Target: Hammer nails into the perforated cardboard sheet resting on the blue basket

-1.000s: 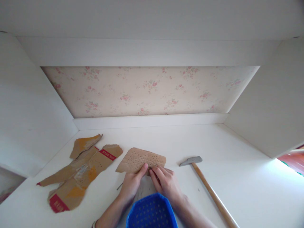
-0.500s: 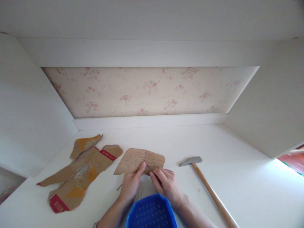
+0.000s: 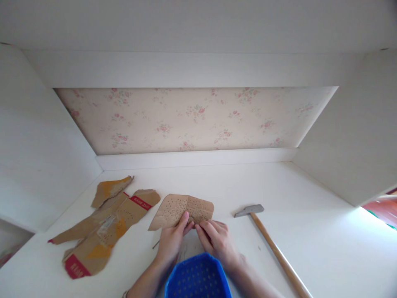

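Observation:
A piece of brown cardboard [image 3: 173,210], dotted with many small holes and creased down its middle, is held just over the white surface. My left hand [image 3: 172,240] grips its near edge, thumb on top and a fingertip showing below. Beside it, my right hand [image 3: 217,238] pinches the near right edge with bent fingers; whether something small is also between those fingertips I cannot make out. A thin dark nail-like rod [image 3: 156,244] lies left of my left wrist, partly hidden. Close below both hands is a blue perforated basket [image 3: 198,275].
On the right lies a hammer [image 3: 266,236] with a wooden handle, its head pointing away. Torn cardboard pieces [image 3: 108,223] with red print and orange tape spread over the left. White side panels and a floral-papered back wall [image 3: 198,120] enclose the white surface [image 3: 263,182].
The perforated cardboard has shifted and tilted slightly to the left. A fingertip of my left hand now shows at its near edge. The hammer, basket and torn pieces stay put.

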Action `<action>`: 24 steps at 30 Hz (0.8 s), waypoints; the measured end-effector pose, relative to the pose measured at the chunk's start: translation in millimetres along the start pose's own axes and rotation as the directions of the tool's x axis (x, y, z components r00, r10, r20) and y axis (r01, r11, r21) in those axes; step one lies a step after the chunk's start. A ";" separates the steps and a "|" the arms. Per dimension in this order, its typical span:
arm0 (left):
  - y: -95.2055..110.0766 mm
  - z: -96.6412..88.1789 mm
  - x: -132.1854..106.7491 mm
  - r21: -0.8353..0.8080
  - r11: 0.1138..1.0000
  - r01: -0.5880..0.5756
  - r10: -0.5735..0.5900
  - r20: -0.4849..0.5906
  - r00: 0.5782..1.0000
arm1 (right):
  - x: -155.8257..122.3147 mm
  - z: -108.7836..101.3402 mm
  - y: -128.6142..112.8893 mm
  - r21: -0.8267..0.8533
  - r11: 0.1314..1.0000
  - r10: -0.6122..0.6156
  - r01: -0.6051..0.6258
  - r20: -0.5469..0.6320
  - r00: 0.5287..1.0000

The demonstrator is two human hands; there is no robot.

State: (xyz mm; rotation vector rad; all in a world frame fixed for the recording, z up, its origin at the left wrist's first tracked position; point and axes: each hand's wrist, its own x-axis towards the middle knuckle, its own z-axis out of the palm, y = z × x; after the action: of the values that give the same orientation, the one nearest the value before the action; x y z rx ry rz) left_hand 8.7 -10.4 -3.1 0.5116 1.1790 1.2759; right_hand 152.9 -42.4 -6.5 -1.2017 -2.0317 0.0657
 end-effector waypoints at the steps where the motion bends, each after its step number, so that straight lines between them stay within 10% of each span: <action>1: -0.2 0.4 0.8 0.014 1.000 0.007 -0.007 -0.008 1.000 | 0.1 -0.1 -0.1 0.004 1.000 0.006 -0.006 -0.002 1.000; 8: 6.3 -3.0 8.3 -0.153 0.978 -0.140 0.130 -0.070 0.989 | 0.4 -3.0 0.1 0.045 0.991 0.124 -0.122 -0.035 0.992; 24: 9.1 -3.3 9.8 -0.206 0.975 -0.082 0.054 -0.140 0.989 | 7.5 7.9 10.1 -0.062 0.925 0.378 -0.375 0.067 0.923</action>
State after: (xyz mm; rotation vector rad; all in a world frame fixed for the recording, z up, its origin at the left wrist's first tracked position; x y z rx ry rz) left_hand 0.3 0.2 -0.5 0.3159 1.1273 1.4943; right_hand 153.3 -28.5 -11.7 -1.6309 -1.8480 0.2555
